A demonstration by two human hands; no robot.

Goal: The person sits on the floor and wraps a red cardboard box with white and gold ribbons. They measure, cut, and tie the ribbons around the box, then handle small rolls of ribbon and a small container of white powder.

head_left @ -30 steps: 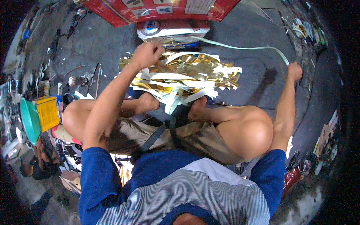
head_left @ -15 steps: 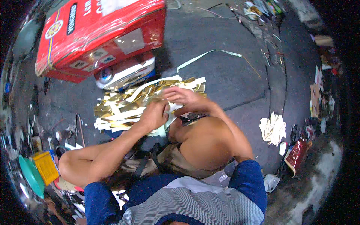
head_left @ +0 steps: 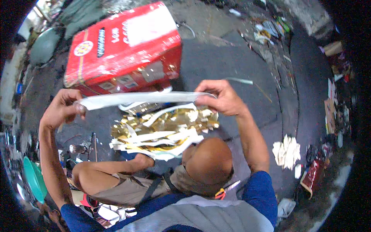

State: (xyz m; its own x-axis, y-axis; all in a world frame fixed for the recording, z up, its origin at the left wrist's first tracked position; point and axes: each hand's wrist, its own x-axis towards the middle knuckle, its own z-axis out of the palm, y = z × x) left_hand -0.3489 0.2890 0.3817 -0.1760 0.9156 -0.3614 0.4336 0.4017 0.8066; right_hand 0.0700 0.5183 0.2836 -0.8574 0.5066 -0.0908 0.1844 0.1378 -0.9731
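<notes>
A long white translucent strip (head_left: 143, 97) stretches across in front of me, raised above the floor. My left hand (head_left: 65, 109) pinches its left end between thumb and fingers. At its other end, my right hand (head_left: 221, 97) closes on the strip with thumb and forefinger. Below it, by my bent legs, lies a heap of gold and white strips (head_left: 166, 123). The raised strip partly covers a white-and-blue object (head_left: 141, 108) behind the heap.
A large red box (head_left: 123, 50) stands beyond the strip. A thin pale strip (head_left: 239, 80) lies on the dark floor to the right, and a crumpled cream cloth-like bundle (head_left: 286, 152) sits farther right. A green basin (head_left: 34, 179) is at the left, among scattered clutter.
My hands have moved from close together over the heap to far apart, left hand outward left, right hand outward right. The white strip is now drawn out between them.
</notes>
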